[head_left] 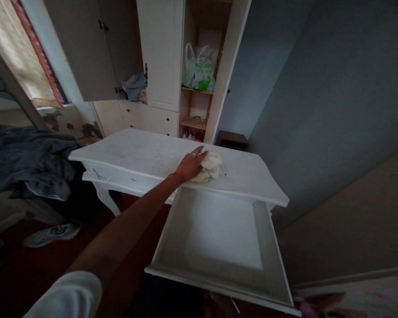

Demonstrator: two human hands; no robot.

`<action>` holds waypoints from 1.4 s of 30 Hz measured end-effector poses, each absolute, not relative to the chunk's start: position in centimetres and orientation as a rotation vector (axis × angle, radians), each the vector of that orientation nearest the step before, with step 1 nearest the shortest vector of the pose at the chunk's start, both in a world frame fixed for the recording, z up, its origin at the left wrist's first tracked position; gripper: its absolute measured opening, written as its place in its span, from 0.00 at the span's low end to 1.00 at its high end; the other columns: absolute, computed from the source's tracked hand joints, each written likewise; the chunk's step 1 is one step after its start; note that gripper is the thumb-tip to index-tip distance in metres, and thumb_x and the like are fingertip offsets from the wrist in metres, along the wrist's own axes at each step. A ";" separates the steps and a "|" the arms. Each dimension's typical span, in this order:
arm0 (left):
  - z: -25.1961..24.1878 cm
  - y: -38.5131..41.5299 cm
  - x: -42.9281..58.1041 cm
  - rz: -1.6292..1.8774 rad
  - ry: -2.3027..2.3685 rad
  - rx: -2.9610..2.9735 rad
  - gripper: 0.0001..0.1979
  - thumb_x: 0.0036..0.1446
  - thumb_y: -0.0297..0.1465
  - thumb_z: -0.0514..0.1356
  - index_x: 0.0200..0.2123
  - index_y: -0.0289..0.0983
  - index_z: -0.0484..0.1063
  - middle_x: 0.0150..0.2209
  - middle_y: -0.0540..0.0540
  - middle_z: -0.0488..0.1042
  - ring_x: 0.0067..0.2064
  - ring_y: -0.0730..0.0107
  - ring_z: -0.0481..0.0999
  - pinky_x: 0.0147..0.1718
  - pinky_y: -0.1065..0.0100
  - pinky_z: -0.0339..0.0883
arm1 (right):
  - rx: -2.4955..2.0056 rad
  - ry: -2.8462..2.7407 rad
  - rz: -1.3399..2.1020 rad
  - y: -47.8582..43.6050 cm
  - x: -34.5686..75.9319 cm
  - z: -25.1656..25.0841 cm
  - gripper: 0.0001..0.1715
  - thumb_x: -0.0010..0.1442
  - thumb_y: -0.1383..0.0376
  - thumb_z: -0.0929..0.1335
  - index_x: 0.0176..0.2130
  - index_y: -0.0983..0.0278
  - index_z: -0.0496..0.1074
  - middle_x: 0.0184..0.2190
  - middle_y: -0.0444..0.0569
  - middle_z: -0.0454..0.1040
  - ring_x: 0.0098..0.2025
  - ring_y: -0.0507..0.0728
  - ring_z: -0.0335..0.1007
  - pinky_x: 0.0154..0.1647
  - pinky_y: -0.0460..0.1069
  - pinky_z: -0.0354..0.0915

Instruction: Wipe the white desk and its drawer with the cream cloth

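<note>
My left hand (189, 165) reaches out over a white desk (135, 154) and rests on a crumpled cream cloth (211, 162). Its fingers curve over the bunched cloth and press it onto the desk top near the right end. A ring shows on one finger. Just below the hand, a white drawer (172, 238) is pulled far out of the desk toward me, and its inside looks bare. My right hand is out of the picture.
A white wardrobe (159, 53) stands behind the desk with doors open; plastic bags (199, 68) sit on a shelf. Dark bedding (26, 159) lies at left, a shoe (51, 234) on the red floor. A grey wall (334, 110) is on the right.
</note>
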State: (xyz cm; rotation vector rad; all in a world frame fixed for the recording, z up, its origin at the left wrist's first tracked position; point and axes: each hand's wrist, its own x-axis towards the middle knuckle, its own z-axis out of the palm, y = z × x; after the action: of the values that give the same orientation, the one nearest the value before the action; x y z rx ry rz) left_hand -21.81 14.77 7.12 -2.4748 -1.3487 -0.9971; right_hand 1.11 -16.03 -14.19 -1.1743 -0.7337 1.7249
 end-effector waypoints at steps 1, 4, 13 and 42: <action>6.5 14.8 -22.2 -0.993 -1.398 -2.468 0.32 0.57 0.32 0.58 0.64 0.29 0.58 0.68 0.28 0.54 0.67 0.51 0.59 0.63 0.53 0.58 | -1.175 -0.727 1.726 -16.0 1.1 -14.3 0.20 0.64 0.59 0.70 0.54 0.59 0.70 0.53 0.52 0.72 0.52 0.62 0.71 0.46 0.59 0.73; 5.5 14.6 -23.9 -1.040 -1.466 -2.466 0.43 0.58 0.49 0.58 0.66 0.26 0.54 0.69 0.25 0.52 0.70 0.47 0.52 0.66 0.51 0.51 | -1.176 -0.701 1.732 -16.2 1.1 -14.5 0.19 0.64 0.59 0.70 0.54 0.59 0.70 0.53 0.52 0.72 0.51 0.61 0.71 0.47 0.58 0.72; 4.1 14.1 -30.6 -0.892 -2.025 -2.261 0.30 0.65 0.46 0.46 0.54 0.29 0.70 0.56 0.32 0.72 0.59 0.53 0.69 0.60 0.57 0.62 | -1.171 -0.631 1.747 -16.6 1.0 -15.7 0.16 0.62 0.54 0.70 0.43 0.63 0.74 0.40 0.49 0.77 0.34 0.54 0.74 0.32 0.50 0.72; 4.6 13.7 -29.0 -0.521 -2.238 -2.107 0.28 0.61 0.42 0.46 0.54 0.33 0.72 0.56 0.32 0.70 0.55 0.47 0.70 0.52 0.54 0.65 | -1.204 -0.403 1.679 -16.1 -1.1 -8.5 0.17 0.45 0.53 0.73 0.27 0.62 0.71 0.19 0.42 0.73 0.17 0.49 0.63 0.20 0.46 0.60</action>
State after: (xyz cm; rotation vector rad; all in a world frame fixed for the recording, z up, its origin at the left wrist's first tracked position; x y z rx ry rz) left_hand -29.00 13.73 4.63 -2.1069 -2.2379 -0.5205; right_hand -1.09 -16.14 -8.49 -1.2044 -0.4025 1.6787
